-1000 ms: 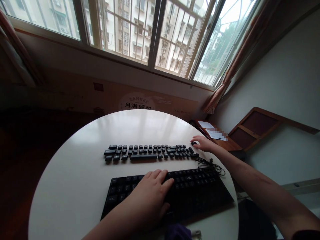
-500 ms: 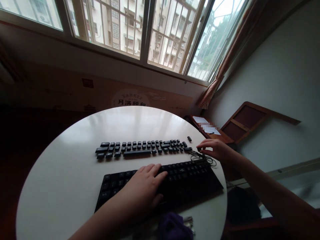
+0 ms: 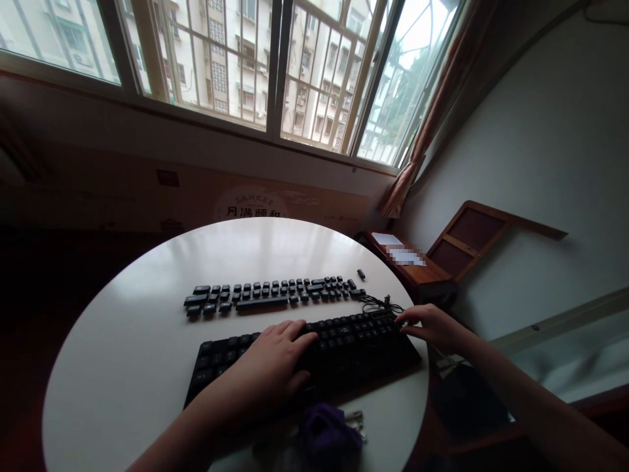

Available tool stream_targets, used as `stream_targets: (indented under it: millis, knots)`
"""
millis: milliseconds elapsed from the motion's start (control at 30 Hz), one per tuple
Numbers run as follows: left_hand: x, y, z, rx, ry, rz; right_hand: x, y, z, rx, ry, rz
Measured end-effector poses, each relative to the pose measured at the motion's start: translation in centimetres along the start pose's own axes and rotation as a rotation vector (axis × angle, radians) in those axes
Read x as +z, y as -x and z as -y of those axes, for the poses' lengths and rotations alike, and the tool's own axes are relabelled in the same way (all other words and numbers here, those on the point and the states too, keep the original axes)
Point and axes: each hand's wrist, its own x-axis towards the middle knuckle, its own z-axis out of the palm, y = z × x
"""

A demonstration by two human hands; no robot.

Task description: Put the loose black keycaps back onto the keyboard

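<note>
A black keyboard [image 3: 358,360] lies at a slant on the round white table [image 3: 122,360]. My left hand [image 3: 278,357] rests flat across its left-middle part, fingers spread over the keys. At the keyboard's far right corner, my right hand [image 3: 427,324] has thumb and forefinger pinched together on what looks like a small black keycap, mostly hidden by the fingertips. Behind the keyboard stand rows of loose black keycaps, among them a long space bar [image 3: 261,304]. One single keycap [image 3: 361,274] lies apart at the far right.
A coiled black cable [image 3: 376,304] sits behind the keyboard's right end. Close to me on the table are a purple cloth-like thing [image 3: 327,429] and a metal object [image 3: 356,419] beside it. A wooden desk with papers [image 3: 400,252] stands beyond the table's right edge.
My right hand has moved from above the cable down and toward me, onto the keyboard's right corner. My left hand stays on the keys. The whole view has shifted slightly.
</note>
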Motion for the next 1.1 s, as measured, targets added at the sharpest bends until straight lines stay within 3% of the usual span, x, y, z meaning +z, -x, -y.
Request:
stream_targets:
  millis: [400, 600, 733, 900, 1100]
  knots:
    - [-0.2, 0.0, 0.0, -0.003, 0.023, 0.021, 1.1, -0.5, 0.2, -0.096, 0.115, -0.005]
    - [0.0, 0.0, 0.1, 0.012, 0.015, 0.015, 2.4, 1.7, -0.1, -0.187, 0.377, -0.1]
    - [0.0, 0.1, 0.1, 0.007, 0.004, 0.016, 3.5, 3.8, 0.1, -0.202, 0.379, -0.145]
    - [-0.4, 0.0, -0.3, -0.001, -0.036, 0.048, 4.9, 4.7, 3.2, -0.115, 0.26, -0.404]
    - [-0.5, 0.2, -0.1, -0.013, -0.014, 0.036, 8.2, 2.5, 6.6, 0.002, 0.139, -0.842]
